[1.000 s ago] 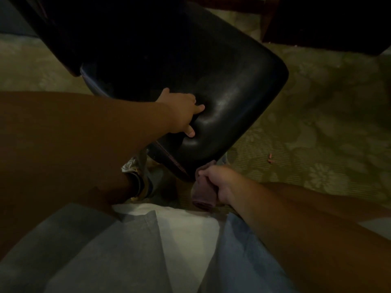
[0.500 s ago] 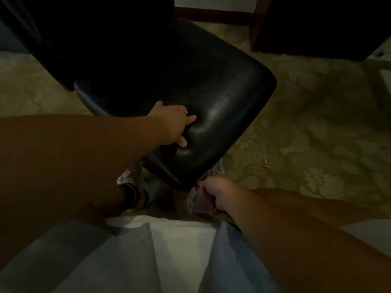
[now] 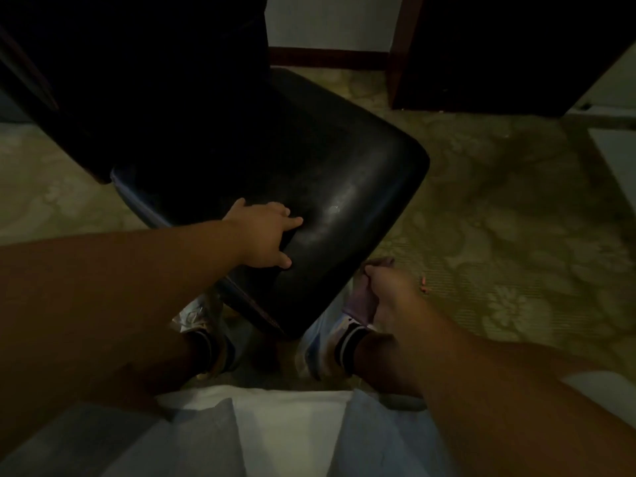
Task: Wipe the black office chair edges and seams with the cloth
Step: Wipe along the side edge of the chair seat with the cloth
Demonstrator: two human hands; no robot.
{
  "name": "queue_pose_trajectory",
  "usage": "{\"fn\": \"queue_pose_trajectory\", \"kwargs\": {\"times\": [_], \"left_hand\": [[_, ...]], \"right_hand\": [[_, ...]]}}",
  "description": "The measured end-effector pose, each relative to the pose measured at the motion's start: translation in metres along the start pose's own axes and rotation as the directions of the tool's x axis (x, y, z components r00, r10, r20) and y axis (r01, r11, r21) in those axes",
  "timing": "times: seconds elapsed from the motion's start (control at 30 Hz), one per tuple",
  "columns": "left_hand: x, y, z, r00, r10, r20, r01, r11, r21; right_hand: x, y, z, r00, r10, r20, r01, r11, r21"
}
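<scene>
The black office chair (image 3: pixel 347 173) fills the middle of the dim view, its glossy seat turned with one corner toward me. My left hand (image 3: pixel 265 232) rests flat on the seat near its front-left edge, fingers spread. My right hand (image 3: pixel 389 287) grips a bunched purple cloth (image 3: pixel 361 301) against the seat's front-right edge, close to the near corner. The chair's backrest is a dark mass at the upper left, hard to make out.
My two feet in sneakers (image 3: pixel 323 342) stand under the seat's near corner. Green patterned carpet (image 3: pixel 499 235) spreads to the right, with a small red scrap (image 3: pixel 424 284) on it. Dark wooden furniture (image 3: pixel 499 53) stands at the back right.
My right hand with the cloth has slid from under the seat's near corner up along the front-right edge. The view has tilted down, showing my feet. My left hand stays on the seat.
</scene>
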State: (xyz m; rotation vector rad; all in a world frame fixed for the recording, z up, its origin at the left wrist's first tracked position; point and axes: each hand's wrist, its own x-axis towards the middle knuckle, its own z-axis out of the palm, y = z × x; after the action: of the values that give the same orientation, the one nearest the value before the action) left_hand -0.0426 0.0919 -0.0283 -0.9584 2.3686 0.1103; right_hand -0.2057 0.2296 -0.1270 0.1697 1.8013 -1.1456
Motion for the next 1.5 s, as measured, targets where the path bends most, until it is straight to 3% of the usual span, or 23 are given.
{"fn": "queue_pose_trajectory", "kwargs": {"times": [0.13,0.27,0.77,1.33,1.5], "left_hand": [[-0.007,0.000,0.002,1.000,-0.019,0.004,0.019,0.998,-0.054],[-0.015,-0.004,0.005,1.000,-0.022,-0.011,0.021,0.999,-0.043],[-0.043,-0.051,0.023,0.986,-0.166,-0.030,0.163,0.982,-0.094],[-0.030,-0.116,0.012,0.897,-0.438,-0.050,0.433,0.897,-0.094],[-0.001,-0.092,-0.012,0.906,-0.367,-0.211,0.311,0.915,-0.257]], "right_hand": [[-0.021,-0.017,-0.005,0.974,-0.194,-0.121,0.177,0.974,-0.138],[-0.039,-0.032,-0.006,0.917,-0.380,-0.125,0.319,0.884,-0.342],[-0.052,-0.073,-0.031,0.911,-0.397,-0.114,0.392,0.918,-0.066],[-0.014,-0.125,-0.048,0.879,-0.472,0.064,0.475,0.859,-0.192],[0.003,-0.137,-0.045,0.872,-0.480,0.099,0.488,0.832,-0.262]]}}
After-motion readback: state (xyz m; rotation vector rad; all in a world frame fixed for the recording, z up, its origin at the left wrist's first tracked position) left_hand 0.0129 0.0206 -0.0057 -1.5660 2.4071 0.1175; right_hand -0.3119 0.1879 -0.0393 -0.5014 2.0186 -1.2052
